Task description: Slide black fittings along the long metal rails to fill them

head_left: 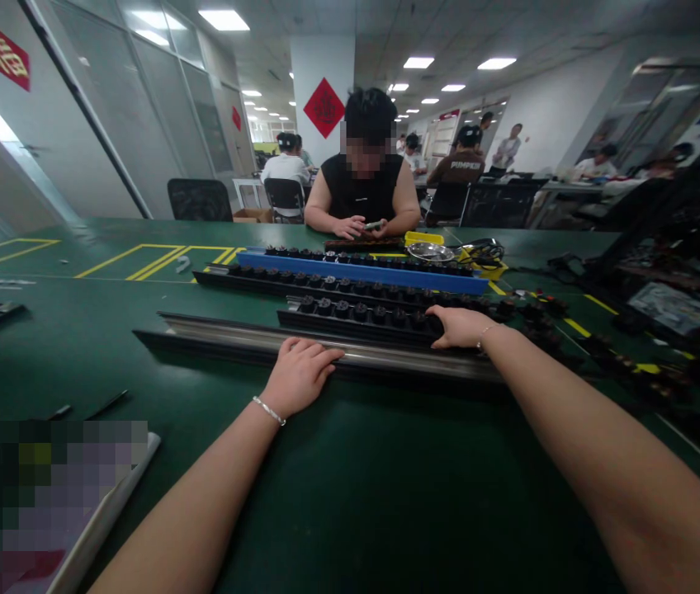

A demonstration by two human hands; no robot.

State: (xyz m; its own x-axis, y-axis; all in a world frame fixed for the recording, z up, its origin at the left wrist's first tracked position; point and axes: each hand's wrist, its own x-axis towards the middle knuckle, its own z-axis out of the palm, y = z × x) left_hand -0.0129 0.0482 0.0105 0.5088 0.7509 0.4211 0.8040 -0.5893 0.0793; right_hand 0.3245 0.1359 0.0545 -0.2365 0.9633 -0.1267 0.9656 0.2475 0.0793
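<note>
A long black rail point(375, 356) with a silvery metal channel lies across the green table in front of me. My left hand point(300, 375) rests over its near edge, fingers bent into the channel. Just behind it is a shorter black rail point(350, 324) carrying a row of black roller-like wheels point(361, 313). At that row's right end, my right hand point(458, 327) curls thumb and fingers around a black piece; the grasped part is mostly hidden. Farther back lie another black rail point(251, 283) with wheels and a blue rail point(350, 270) with a similar row.
More loose black wheels point(622, 363) are scattered on the right. A clear round dish point(430, 252) and yellow tray point(424, 238) stand toward the back. A person point(362, 177) sits opposite, holding a phone point(375, 224). A white-edged object point(108, 511), partly blurred, lies at lower left.
</note>
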